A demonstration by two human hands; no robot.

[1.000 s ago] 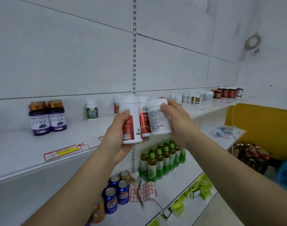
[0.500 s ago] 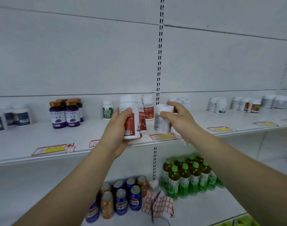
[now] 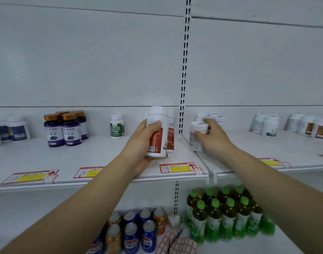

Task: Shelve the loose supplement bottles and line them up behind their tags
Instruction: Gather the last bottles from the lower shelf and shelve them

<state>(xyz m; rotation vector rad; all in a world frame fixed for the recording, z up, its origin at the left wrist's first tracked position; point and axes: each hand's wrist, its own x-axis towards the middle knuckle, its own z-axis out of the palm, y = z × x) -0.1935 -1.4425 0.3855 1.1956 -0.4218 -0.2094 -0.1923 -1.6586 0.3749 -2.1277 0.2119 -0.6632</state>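
My left hand [image 3: 141,143] grips a white bottle with a red label [image 3: 158,138], held upright just above the white shelf [image 3: 94,158]. A second red-label bottle [image 3: 170,138] stands right behind it, above a red and yellow price tag [image 3: 177,168]. My right hand [image 3: 211,136] curls round a small white bottle [image 3: 196,136] that stands on the shelf right of the slotted upright. Several matching white bottles [image 3: 214,117] sit behind it.
On the same shelf stand purple bottles with orange caps [image 3: 63,130], a green-label bottle [image 3: 117,127], blue-label jars [image 3: 13,130] at far left and white jars [image 3: 267,125] at right. The lower shelf holds soda cans [image 3: 136,233] and green tea bottles [image 3: 226,215].
My right hand has carried the small white bottle right and back, setting it down on the shelf past the upright. My left hand has kept the red-label bottle close to the shelf.
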